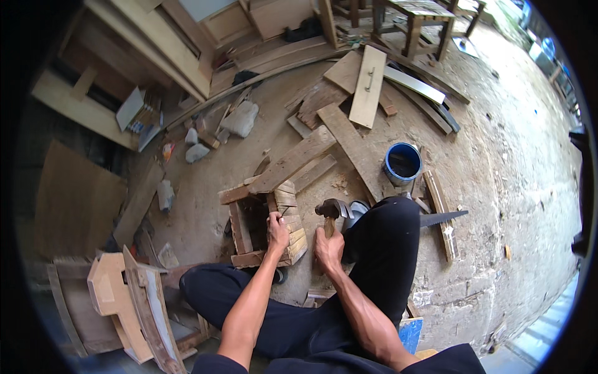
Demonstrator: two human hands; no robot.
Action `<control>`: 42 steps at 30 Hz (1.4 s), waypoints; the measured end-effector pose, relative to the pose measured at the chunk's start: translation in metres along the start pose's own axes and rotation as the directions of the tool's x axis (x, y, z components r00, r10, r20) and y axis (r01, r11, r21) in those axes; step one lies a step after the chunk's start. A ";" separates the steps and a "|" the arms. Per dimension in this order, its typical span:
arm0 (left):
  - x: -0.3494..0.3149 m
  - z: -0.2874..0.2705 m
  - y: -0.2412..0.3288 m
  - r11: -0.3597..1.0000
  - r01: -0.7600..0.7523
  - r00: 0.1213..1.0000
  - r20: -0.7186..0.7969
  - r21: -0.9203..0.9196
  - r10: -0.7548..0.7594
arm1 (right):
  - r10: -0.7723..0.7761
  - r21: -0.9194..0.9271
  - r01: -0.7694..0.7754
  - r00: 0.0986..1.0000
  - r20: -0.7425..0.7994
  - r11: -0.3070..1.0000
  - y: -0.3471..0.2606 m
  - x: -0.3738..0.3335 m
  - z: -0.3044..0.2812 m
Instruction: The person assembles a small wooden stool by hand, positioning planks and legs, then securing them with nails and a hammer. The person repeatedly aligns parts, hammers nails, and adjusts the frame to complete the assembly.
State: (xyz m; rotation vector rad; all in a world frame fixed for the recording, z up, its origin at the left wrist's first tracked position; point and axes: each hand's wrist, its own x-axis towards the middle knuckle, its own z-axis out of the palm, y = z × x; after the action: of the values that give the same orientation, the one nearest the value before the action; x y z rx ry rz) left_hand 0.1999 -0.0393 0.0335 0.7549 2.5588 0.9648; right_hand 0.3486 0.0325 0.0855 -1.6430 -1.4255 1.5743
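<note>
My right hand is closed round the wooden handle of a claw hammer, its metal head up and just right of a small wooden frame. This box-like wooden frame stands on the ground before me, with a dark hollow and a row of short, pale wood blocks along its right side. My left hand is closed at the inner edge of those blocks. A thin dark bit shows by its fingertips, too small to name. Across the frame's far side lies a plank.
Right of the hammer stand a blue bucket with dark contents and a saw blade beside my knee. Boards and a pale drawer front with a handle lie beyond. Stones and wooden furniture are to the left.
</note>
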 end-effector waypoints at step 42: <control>-0.041 0.009 0.034 0.919 -0.346 0.937 -0.114 -0.188 0.329 | -0.369 -0.292 0.454 0.879 0.304 0.842 -0.019 -0.026 -0.043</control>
State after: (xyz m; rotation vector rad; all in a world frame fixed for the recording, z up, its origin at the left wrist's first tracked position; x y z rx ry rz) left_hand 0.2498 -0.0365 0.0533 1.1411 2.3862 1.3676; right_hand 0.3857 0.0305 0.1236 -1.2185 -2.1331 1.3426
